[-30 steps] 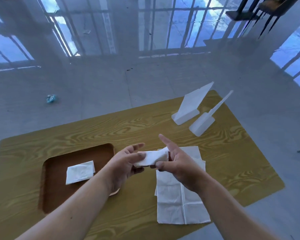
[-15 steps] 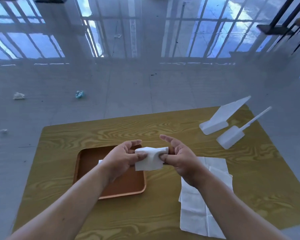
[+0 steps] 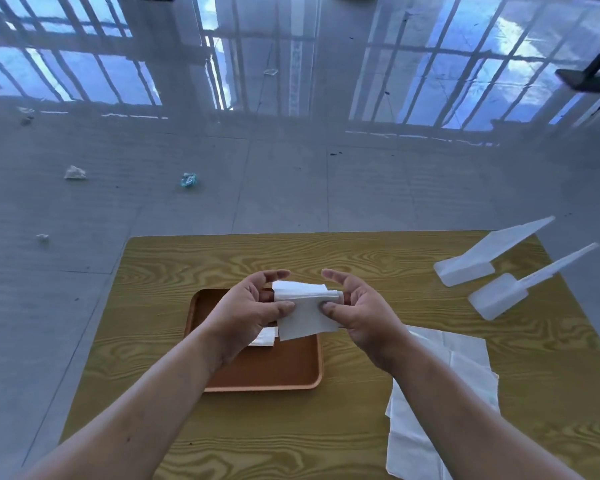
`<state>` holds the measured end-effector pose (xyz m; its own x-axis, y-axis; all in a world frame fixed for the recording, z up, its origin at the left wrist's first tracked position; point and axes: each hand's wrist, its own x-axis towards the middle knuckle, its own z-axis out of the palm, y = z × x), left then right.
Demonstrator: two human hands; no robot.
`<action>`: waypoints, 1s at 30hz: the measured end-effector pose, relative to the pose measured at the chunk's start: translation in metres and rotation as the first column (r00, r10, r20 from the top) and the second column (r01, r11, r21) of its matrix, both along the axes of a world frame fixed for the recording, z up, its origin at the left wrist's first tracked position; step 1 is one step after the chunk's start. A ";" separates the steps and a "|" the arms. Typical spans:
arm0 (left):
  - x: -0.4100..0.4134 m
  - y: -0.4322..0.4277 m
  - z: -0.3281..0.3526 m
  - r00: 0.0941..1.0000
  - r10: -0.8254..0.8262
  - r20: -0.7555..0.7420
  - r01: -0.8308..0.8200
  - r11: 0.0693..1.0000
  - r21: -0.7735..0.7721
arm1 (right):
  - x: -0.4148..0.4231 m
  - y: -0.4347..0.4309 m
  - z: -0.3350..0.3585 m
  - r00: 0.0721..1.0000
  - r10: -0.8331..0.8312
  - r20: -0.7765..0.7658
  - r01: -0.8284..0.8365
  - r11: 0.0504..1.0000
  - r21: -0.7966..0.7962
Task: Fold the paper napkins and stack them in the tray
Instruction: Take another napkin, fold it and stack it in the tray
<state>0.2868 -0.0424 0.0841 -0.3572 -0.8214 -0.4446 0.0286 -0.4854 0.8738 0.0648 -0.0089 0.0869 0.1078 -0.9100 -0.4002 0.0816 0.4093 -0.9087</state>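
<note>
**Napkin held over the tray, both hands on it**

Hands meet above the brown tray (image 3: 257,375), and between them hangs a folded napkin (image 3: 305,311). Left hand (image 3: 248,311) pinches its left edge, thumb pressed on top, fingers behind; right hand (image 3: 357,311) clamps the right edge the same way, thumb on the paper, forefinger stretched free above. The napkin droops toward the camera, clear of the tray floor. Beneath the left hand a second folded napkin (image 3: 265,337) lies inside the tray (mostly hidden by the wrist). On the wooden table (image 3: 378,258), right of the tray, unfolded napkins (image 3: 444,386) lie spread flat. Far right, two white plastic pieces (image 3: 492,261) sit near the table's edge.
</note>
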 end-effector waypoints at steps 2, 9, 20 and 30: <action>0.005 -0.002 -0.002 0.999 0.025 0.047 -0.023 0.999 -0.045 | 0.004 -0.002 -0.001 1.000 -0.007 0.003 0.007 1.000 -0.003; 0.019 -0.003 -0.011 0.951 -0.016 0.310 0.065 0.987 -0.149 | 0.015 -0.006 0.001 0.995 0.027 -0.096 -0.028 1.000 -0.011; 0.028 -0.006 -0.010 0.988 -0.020 0.152 0.034 0.995 -0.090 | 0.022 -0.018 0.006 0.994 0.065 -0.088 -0.065 0.998 -0.005; 0.030 -0.001 -0.025 0.989 0.147 0.023 -0.148 0.986 0.074 | 0.054 -0.014 -0.011 0.978 -0.024 0.207 -0.037 0.957 0.286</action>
